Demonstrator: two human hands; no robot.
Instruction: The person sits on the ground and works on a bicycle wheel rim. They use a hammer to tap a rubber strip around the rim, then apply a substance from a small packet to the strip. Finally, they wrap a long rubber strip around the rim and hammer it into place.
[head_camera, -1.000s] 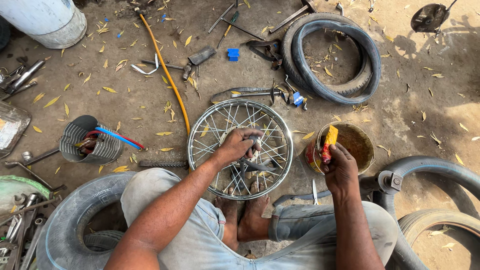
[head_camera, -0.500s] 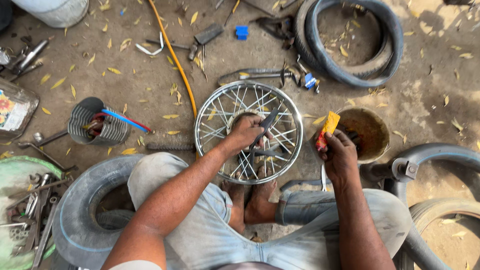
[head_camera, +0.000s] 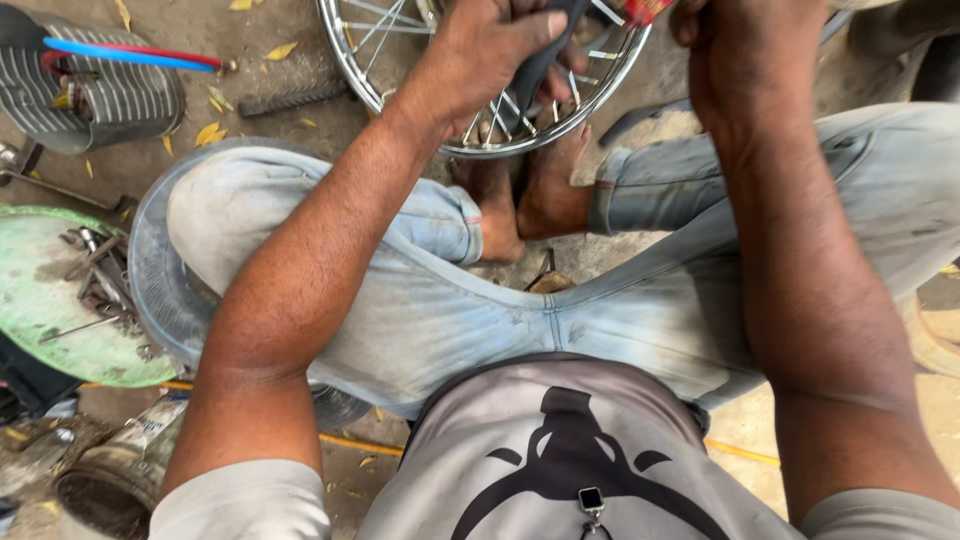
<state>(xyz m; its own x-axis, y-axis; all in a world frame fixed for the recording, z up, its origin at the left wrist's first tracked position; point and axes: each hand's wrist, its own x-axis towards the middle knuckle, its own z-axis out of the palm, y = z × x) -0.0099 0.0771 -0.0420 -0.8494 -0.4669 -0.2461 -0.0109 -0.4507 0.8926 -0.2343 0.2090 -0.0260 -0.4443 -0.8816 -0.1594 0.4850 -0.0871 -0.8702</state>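
Bare dirt floor (head_camera: 250, 70), scattered dry yellow leaves (head_camera: 210, 133) (daylight, soft shadows), green round tray (head_camera: 40, 300) at left

the spoked wheel (head_camera: 470, 120) runs off the top edge beyond both hands, so only its near arc shows. the left hand (head_camera: 490, 40) covers part of the dark tool (head_camera: 540, 60), whose far end is cut off too. the right hand (head_camera: 740, 45) loses its fingertips at the top edge; of the red and yellow thing (head_camera: 645, 8) just left of it only a sliver shows, its kind untellable.
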